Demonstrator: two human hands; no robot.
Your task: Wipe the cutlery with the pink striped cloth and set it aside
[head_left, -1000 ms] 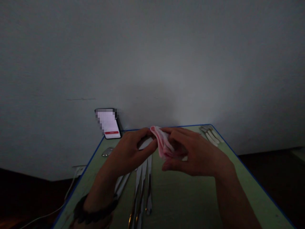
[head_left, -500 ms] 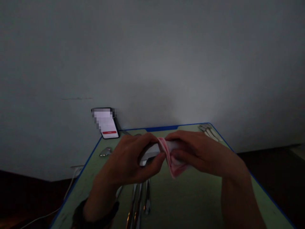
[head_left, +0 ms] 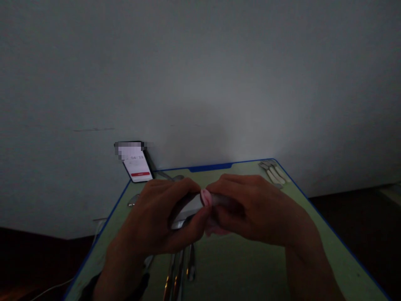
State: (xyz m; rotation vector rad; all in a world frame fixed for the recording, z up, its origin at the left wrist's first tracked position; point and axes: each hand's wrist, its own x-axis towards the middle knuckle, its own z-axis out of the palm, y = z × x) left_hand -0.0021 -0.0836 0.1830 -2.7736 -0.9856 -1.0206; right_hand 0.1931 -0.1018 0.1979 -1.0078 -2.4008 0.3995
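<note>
My left hand (head_left: 159, 217) is closed around the white handle of a piece of cutlery (head_left: 188, 208), held just above the green table (head_left: 244, 271). My right hand (head_left: 250, 207) is closed on a pink cloth (head_left: 206, 197), pressed around the far end of that same utensil. Most of the cloth is hidden inside my fingers. The two hands touch at the middle of the table.
Several metal utensils (head_left: 178, 276) lie on the table under my left hand. More white-handled cutlery (head_left: 273, 172) lies at the far right corner. A lit phone (head_left: 135, 163) leans on the wall at the far left corner, a spoon (head_left: 133, 200) near it.
Both hands have drawn closer to me and lower. The pink cloth, loose and visible before, is now mostly bunched inside my right hand around the utensil.
</note>
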